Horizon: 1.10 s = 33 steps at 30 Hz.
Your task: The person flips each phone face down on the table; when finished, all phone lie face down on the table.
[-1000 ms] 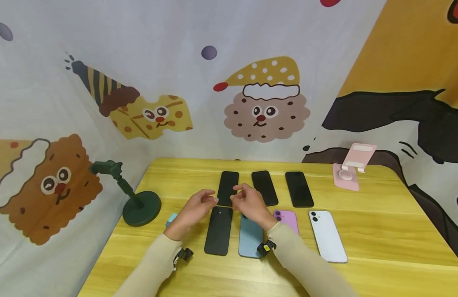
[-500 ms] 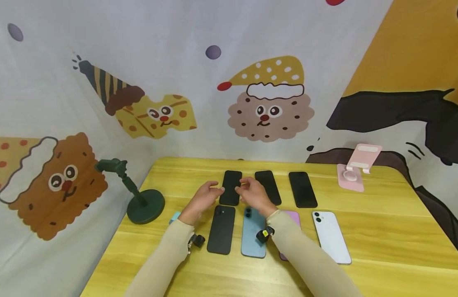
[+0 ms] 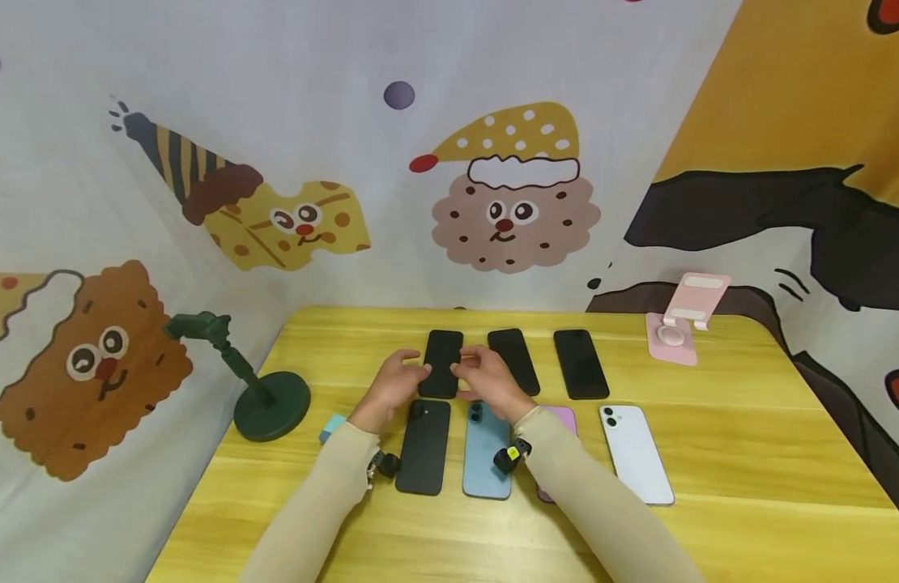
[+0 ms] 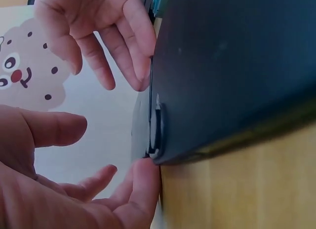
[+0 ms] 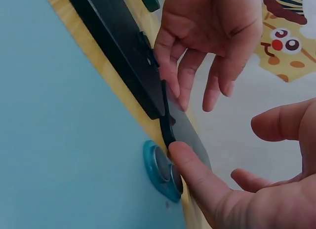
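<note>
My left hand (image 3: 391, 387) and right hand (image 3: 493, 382) flank the leftmost dark phone (image 3: 442, 362) of the back row, which lies flat with its screen up. Fingertips of both hands rest at its near corners and side edges, while the thumbs stay raised and apart. Just in front lies a black phone (image 3: 423, 449), back up, which looms large in the left wrist view. A light blue phone (image 3: 486, 461) lies beneath my right wrist, its camera lenses (image 5: 163, 167) near my right fingers. Part of a purple phone (image 3: 563, 419) is covered by the right sleeve.
Farther right in the back row lie two more dark phones, one in the middle (image 3: 517, 356) and one at the end (image 3: 581, 364). A white phone (image 3: 636, 455) is front right. A green stand (image 3: 270, 406), a blue block (image 3: 331, 427) and a pink stand (image 3: 671, 344) flank the phones.
Both hands have reached forward a little and come down to the leftmost back phone's sides. The head view has shifted slightly; the phones keep their layout.
</note>
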Each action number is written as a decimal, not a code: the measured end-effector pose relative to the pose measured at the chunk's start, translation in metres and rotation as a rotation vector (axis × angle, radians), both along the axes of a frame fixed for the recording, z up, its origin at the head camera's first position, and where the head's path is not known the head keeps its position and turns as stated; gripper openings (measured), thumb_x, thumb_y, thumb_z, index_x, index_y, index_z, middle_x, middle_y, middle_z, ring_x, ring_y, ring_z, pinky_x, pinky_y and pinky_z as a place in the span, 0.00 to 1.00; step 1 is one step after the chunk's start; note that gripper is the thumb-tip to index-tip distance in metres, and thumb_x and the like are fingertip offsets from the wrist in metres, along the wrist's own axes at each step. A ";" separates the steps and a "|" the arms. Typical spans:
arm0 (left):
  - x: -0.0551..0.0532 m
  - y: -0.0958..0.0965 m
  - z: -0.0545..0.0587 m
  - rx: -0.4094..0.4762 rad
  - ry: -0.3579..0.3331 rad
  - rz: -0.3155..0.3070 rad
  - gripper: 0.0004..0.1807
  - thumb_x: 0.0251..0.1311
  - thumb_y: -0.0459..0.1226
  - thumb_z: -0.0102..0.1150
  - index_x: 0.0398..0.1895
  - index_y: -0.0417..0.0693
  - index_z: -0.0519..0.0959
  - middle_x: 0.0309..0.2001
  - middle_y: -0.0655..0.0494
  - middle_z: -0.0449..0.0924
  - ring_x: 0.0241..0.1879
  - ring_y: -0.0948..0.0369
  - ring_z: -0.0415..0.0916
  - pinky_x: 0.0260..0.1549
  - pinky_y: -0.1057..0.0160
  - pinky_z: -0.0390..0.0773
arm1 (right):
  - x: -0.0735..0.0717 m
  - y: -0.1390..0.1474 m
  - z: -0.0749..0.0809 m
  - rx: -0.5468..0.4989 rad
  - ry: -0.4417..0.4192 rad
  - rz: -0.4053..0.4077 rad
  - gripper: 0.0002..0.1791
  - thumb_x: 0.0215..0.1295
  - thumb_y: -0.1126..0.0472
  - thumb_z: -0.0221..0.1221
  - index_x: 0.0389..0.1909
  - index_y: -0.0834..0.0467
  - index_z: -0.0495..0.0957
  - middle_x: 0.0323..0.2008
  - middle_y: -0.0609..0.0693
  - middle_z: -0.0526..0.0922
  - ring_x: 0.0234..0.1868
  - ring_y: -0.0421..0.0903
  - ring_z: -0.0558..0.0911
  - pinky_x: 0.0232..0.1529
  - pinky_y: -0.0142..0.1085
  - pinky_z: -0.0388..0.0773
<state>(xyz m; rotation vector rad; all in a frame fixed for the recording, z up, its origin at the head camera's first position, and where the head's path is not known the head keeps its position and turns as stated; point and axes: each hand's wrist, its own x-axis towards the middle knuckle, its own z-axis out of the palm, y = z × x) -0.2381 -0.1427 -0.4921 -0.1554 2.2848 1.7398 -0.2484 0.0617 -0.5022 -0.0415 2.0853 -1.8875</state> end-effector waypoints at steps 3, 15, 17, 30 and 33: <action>-0.002 0.001 0.003 -0.010 0.001 0.005 0.32 0.77 0.42 0.59 0.79 0.41 0.64 0.69 0.36 0.75 0.63 0.42 0.78 0.61 0.43 0.79 | -0.003 0.002 0.003 -0.050 -0.036 0.018 0.33 0.79 0.59 0.59 0.78 0.65 0.63 0.69 0.67 0.71 0.69 0.65 0.77 0.52 0.52 0.89; -0.009 0.005 0.002 0.041 0.009 0.014 0.30 0.76 0.33 0.60 0.79 0.43 0.67 0.68 0.39 0.74 0.58 0.46 0.80 0.43 0.56 0.82 | 0.000 0.007 0.000 -0.103 -0.050 0.031 0.33 0.79 0.61 0.59 0.78 0.66 0.61 0.71 0.69 0.69 0.71 0.66 0.75 0.55 0.54 0.88; -0.010 0.004 0.001 0.062 0.020 0.004 0.29 0.76 0.31 0.58 0.78 0.43 0.68 0.66 0.39 0.75 0.54 0.48 0.81 0.40 0.58 0.81 | 0.001 0.006 0.000 -0.093 -0.043 0.047 0.33 0.80 0.62 0.58 0.79 0.67 0.60 0.73 0.70 0.67 0.72 0.66 0.74 0.55 0.54 0.87; -0.015 0.003 0.001 0.259 0.012 -0.119 0.31 0.75 0.31 0.59 0.79 0.46 0.67 0.71 0.36 0.74 0.66 0.42 0.78 0.62 0.48 0.82 | -0.004 0.011 0.011 0.022 -0.022 0.116 0.33 0.80 0.57 0.59 0.79 0.63 0.63 0.71 0.64 0.73 0.71 0.62 0.77 0.59 0.52 0.86; -0.017 0.004 0.000 0.326 -0.004 -0.165 0.32 0.76 0.31 0.59 0.80 0.45 0.64 0.70 0.35 0.74 0.67 0.41 0.78 0.65 0.48 0.81 | -0.007 0.014 0.012 0.037 -0.050 0.119 0.33 0.80 0.53 0.59 0.78 0.60 0.65 0.70 0.63 0.75 0.69 0.60 0.79 0.58 0.50 0.87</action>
